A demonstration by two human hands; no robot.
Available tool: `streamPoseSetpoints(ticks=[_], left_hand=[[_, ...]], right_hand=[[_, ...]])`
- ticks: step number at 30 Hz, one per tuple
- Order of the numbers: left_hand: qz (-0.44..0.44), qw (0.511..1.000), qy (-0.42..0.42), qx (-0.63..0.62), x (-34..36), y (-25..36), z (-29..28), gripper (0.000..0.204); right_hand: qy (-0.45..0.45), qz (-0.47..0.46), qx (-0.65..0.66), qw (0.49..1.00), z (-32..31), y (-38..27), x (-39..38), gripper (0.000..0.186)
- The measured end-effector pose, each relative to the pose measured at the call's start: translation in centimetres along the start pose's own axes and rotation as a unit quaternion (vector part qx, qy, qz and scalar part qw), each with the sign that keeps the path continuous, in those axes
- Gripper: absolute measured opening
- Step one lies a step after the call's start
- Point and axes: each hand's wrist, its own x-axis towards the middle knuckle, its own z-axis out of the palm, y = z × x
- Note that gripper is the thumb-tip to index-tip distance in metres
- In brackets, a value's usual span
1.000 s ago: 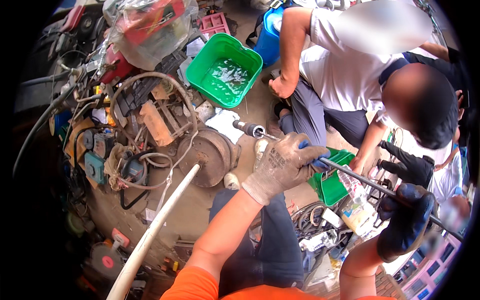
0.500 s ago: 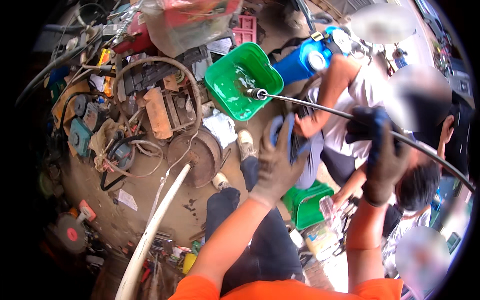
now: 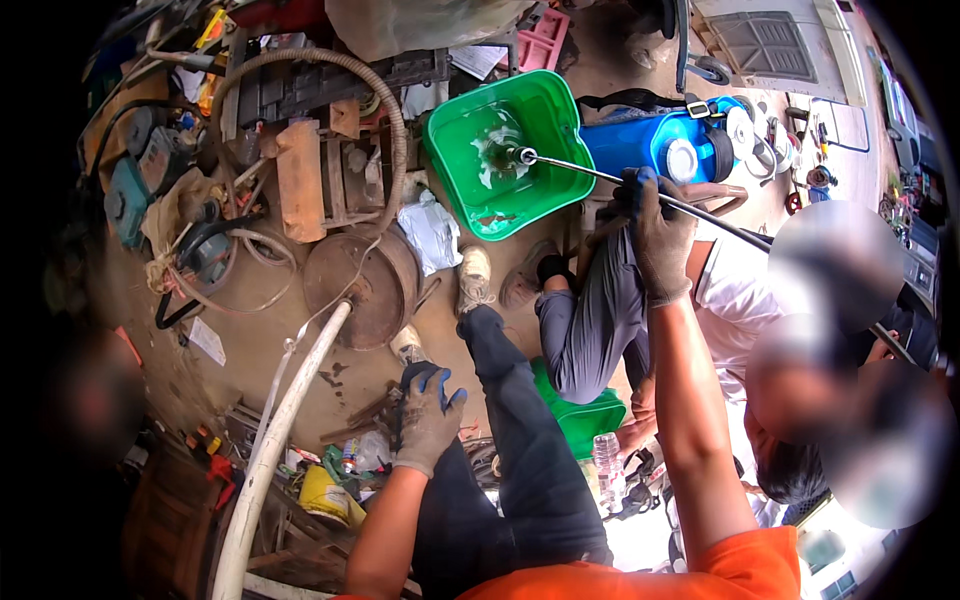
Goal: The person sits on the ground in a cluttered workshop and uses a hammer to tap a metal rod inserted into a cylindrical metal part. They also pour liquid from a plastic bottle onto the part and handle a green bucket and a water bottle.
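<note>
One rod (image 3: 577, 169), its socket (image 3: 522, 156) over the tub (image 3: 462, 135) at upper centre, is now gripped by the right hand (image 3: 658, 235) alone, right of centre, the left hand (image 3: 428, 422) having dropped, loosely spread and empty, to the trousers (image 3: 455, 510), lower left.

A white pole (image 3: 275, 435) meets the top of a rusty round drum (image 3: 335, 275), beside which lies a crumpled white sheet (image 3: 430, 235). Further left, a ribbed hose (image 3: 399, 130) loops around an orange-brown block (image 3: 300, 180), with a teal machine (image 3: 126, 200) near the edge of the clutter. A pink tray (image 3: 543, 38) lies toward the top, and a blue container (image 3: 635, 145) to its right. Lower down are a yellow bucket (image 3: 325, 497), a clear bottle (image 3: 608, 465) and a co-worker in grey trousers (image 3: 590, 345).
</note>
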Motion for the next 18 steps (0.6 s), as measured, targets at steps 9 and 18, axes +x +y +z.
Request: streamPoseSetpoints(ticks=[9, 18], left_hand=[[-0.03, 0.998, -0.004, -0.053, -0.1, -1.2, 0.6, 0.053], [-0.066, 0.991, -0.044, -0.106, -0.1, -1.4, 1.4, 0.049]], right_hand=[[-0.025, 0.051, 0.003, 0.998, 1.4, 2.3, 1.1, 0.029], [-0.095, 0.02, -0.149, 0.984, 1.6, 1.4, 3.7, 0.032]])
